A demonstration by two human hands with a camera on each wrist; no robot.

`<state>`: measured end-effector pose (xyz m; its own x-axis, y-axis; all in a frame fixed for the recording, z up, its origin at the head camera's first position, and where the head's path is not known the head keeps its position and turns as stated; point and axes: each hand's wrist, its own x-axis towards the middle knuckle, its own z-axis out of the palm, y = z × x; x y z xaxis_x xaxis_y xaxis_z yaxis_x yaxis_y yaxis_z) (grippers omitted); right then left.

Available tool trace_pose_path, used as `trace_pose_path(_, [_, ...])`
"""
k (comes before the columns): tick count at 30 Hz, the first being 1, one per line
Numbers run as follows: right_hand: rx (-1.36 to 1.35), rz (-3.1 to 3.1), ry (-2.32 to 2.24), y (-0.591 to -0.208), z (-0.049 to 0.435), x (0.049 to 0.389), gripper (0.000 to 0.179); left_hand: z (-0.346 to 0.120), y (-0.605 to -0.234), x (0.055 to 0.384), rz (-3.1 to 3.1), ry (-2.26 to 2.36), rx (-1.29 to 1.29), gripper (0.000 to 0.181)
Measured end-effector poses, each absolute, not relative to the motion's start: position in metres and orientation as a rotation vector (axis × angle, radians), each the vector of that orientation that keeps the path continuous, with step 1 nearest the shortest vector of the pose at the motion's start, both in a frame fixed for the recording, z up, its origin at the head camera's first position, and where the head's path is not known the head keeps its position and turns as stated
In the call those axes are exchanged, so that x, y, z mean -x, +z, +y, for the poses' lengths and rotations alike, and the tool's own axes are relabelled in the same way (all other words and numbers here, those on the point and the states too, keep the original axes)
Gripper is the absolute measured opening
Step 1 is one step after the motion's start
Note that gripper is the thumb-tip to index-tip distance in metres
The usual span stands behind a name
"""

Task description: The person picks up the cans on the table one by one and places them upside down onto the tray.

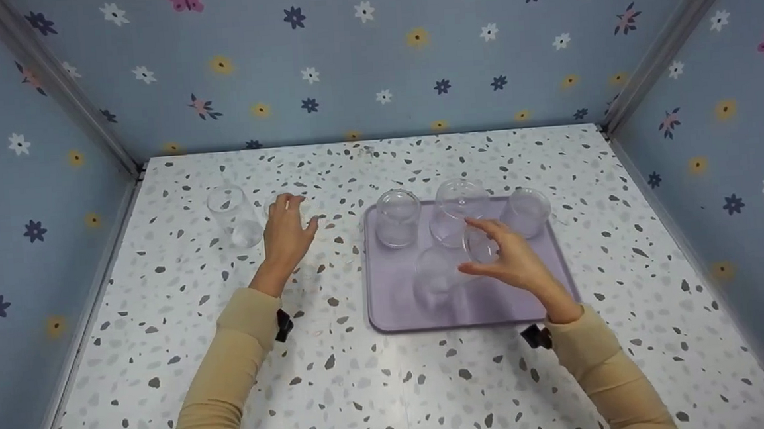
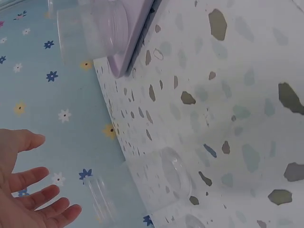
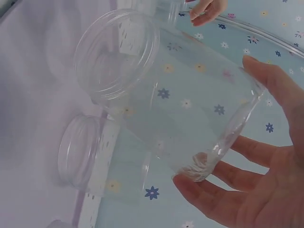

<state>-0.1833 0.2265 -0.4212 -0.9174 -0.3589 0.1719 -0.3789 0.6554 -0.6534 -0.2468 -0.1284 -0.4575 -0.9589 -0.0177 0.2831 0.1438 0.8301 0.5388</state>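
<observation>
My right hand (image 1: 510, 256) grips a clear plastic jar (image 3: 166, 95) round its base, fingers and thumb spread across it. The jar is tilted, with its threaded mouth toward the lilac tray (image 1: 395, 313). My left hand (image 1: 287, 237) reaches over another clear jar (image 1: 272, 206) on the table. In the left wrist view the fingers (image 2: 38, 194) are spread and apart from a clear jar (image 2: 142, 185) standing mouth down. A taller-looking clear jar (image 1: 233, 217) stands left of that hand.
Along the tray's back stand three clear jars: one at the left (image 1: 399, 220), one in the middle (image 1: 454, 203) and one at the right (image 1: 528, 212). The speckled table (image 1: 366, 388) is enclosed by flower-patterned walls (image 1: 346, 57) at the back and sides.
</observation>
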Motion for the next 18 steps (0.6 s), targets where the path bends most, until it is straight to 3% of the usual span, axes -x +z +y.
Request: trace_pose_path(18, [-0.738, -3.012, 0.752, -0.407, 0.250, 0.178, 0.075, -0.150, -0.460, 0.271, -2.960, -0.644, 0.025, 0.055])
